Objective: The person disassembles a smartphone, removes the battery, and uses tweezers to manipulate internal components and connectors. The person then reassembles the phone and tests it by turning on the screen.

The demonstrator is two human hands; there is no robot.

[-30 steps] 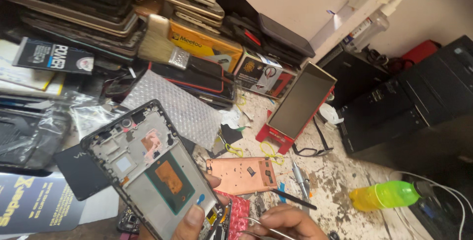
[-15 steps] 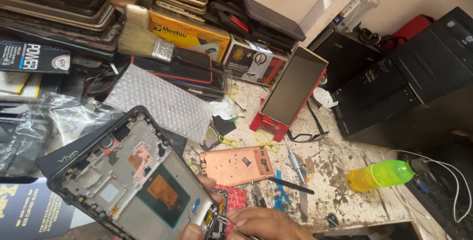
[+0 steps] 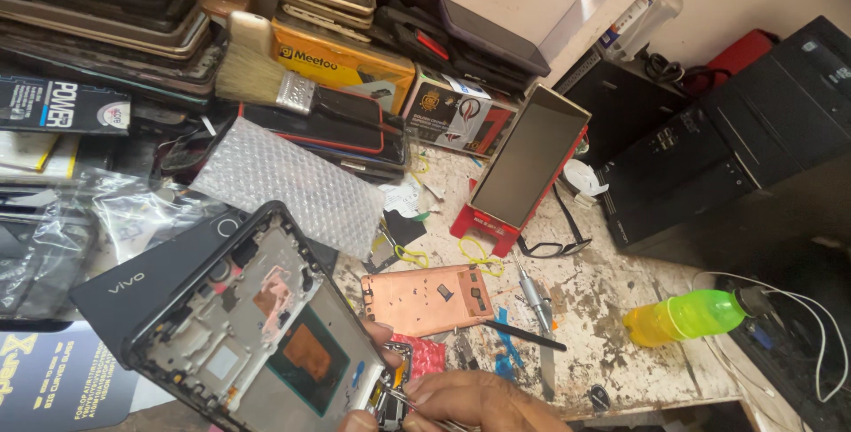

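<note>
An opened smartphone with its back off, showing a dark frame, a copper patch and a green board, fills the lower left. My left hand holds it from beneath, fingertips showing at its right edge. My right hand sits at the bottom edge and grips thin metal tweezers, whose tips rest at the phone's lower end. A copper-coloured back cover lies on the bench just beyond my hands.
A phone leans on a red stand. Near it lie glasses, a screwdriver and a yellow-green bottle. Bubble wrap, a brush, stacked phones and black computer cases crowd the bench.
The opened phone has tilted further over to the left in my left hand. My right hand has stayed at its lower end with the tweezers.
</note>
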